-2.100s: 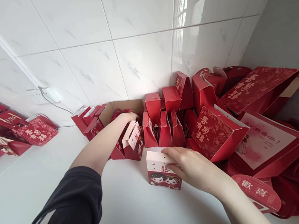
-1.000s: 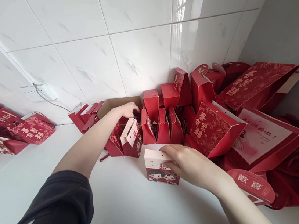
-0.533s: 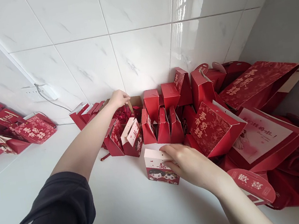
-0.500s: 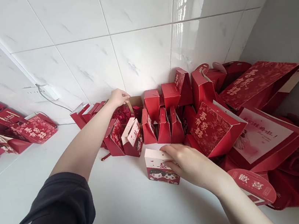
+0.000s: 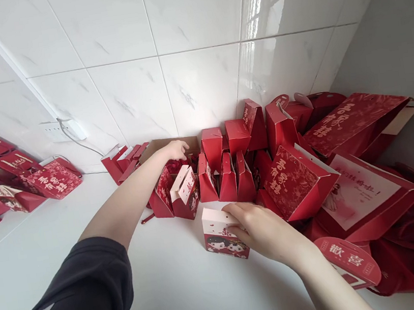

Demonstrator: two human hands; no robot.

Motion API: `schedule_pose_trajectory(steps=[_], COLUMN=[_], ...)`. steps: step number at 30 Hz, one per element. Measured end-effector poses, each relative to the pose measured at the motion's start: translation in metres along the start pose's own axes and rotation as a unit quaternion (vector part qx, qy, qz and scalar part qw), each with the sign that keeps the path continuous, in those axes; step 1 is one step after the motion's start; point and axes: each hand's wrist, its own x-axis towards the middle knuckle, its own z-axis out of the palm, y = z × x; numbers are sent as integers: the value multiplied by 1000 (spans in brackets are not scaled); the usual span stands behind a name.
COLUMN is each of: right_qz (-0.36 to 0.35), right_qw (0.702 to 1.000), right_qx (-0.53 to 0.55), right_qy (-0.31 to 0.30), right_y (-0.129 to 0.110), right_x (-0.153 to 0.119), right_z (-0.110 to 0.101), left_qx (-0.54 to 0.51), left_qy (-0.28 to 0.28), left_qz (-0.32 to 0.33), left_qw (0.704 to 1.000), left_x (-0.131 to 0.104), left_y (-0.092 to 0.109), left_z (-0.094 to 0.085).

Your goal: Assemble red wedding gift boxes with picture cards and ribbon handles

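Observation:
My right hand [image 5: 258,227] grips the top edge of a small red and white candy box [image 5: 222,235] printed with two cartoon faces, which stands upright on the white tabletop. Over a brown cardboard box [image 5: 192,142] at the back, my left hand [image 5: 176,150] reaches down with loosely bent fingers and nothing visible in them. Dark red ribbons [image 5: 174,165] lie inside that box, partly hidden by my wrist. Just in front of it stand a similar candy box [image 5: 185,194] with cartoon print and a red patterned box [image 5: 161,192].
Several small red boxes [image 5: 226,178] stand in rows behind my right hand. Larger red gift boxes [image 5: 291,181] pile up on the right. More red boxes [image 5: 54,177] sit at the far left, near a wall socket [image 5: 63,130] with a cable. A tiled wall bounds the back.
My left hand has lowered toward the inside of the cardboard box and left the brown flap it was pinching. My right hand still holds the candy box in place.

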Motion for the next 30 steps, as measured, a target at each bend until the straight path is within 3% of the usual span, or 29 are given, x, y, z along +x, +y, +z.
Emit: schedule_pose_trajectory(steps=[5, 10, 17, 20, 24, 27, 30], right_qz=[4, 0, -10, -34, -34, -12, -22], right_qw=[1000, 1000, 1000, 998, 979, 939, 891], right_qx=[-4, -6, 14, 30, 118, 246, 382], right_qy=[0, -4, 7, 54, 163, 240, 246], right_y=[1, 1, 3, 7, 10, 9, 4], right_x=[1, 3, 5, 4, 0, -3, -8], right_z=[-1, -1, 3, 4, -2, -8, -11], left_qx=[18, -63, -222, -289, -436, -458, -483], left_qy=[66, 148, 166, 151, 96, 81, 69], left_qz=[-1, 13, 63, 104, 200, 216, 229], left_qw=[998, 987, 959, 940, 872, 859, 843], left_x=[4, 7, -12, -41, -102, -156, -205], left_y=[1, 8, 26, 44, 78, 104, 123], left_z=[12, -1, -14, -18, -16, -2, 18])
